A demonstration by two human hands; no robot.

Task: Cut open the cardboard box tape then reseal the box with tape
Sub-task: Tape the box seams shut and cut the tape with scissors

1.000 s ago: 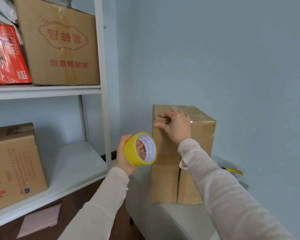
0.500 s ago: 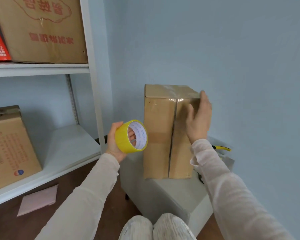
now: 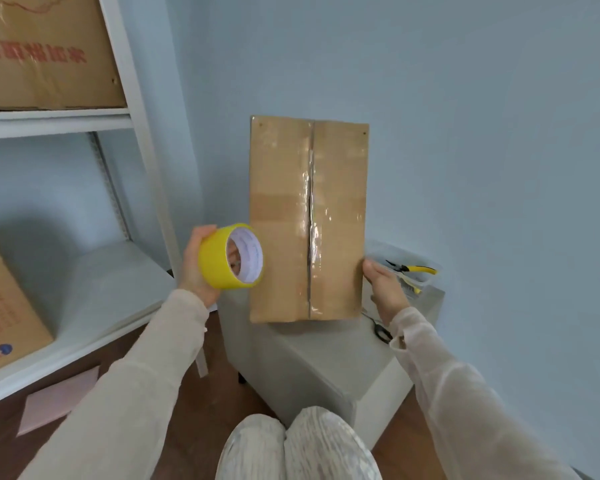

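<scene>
**Seam slit, roll in hand: resealing about to begin**

The white shelf [image 3: 66,123] fills the left of the frame. The carton [image 3: 42,53] at upper left carries a row of red characters, too blurred to read. The second carton [image 3: 4,306] at lower left shows faint print and a small round emblem, also unreadable.

The grey bench [image 3: 312,362] sits at centre, and the box [image 3: 281,220] rests on it with its seamed face turned to the camera. A dark line runs the length of the seam through wrinkled clear tape. I judge from this that the cutting is done and the resealing is the step in hand.

The right hand [image 3: 385,289] steadies the box at its lower right edge, thumb at the front corner. Its fingers are hidden behind the box, so I cannot tell whether they curl or lie flat. The left hand [image 3: 193,271] grips the yellow roll of tape [image 3: 215,261] just left of the box, fingers through the core. The print inside the core is too small to read.

At right, pliers [image 3: 416,269] and scissors [image 3: 381,332] lie behind the right hand.

The next move calls for finding the roll's free end, sticking it at one end of the seam, and drawing it along with the flaps held closed.
</scene>
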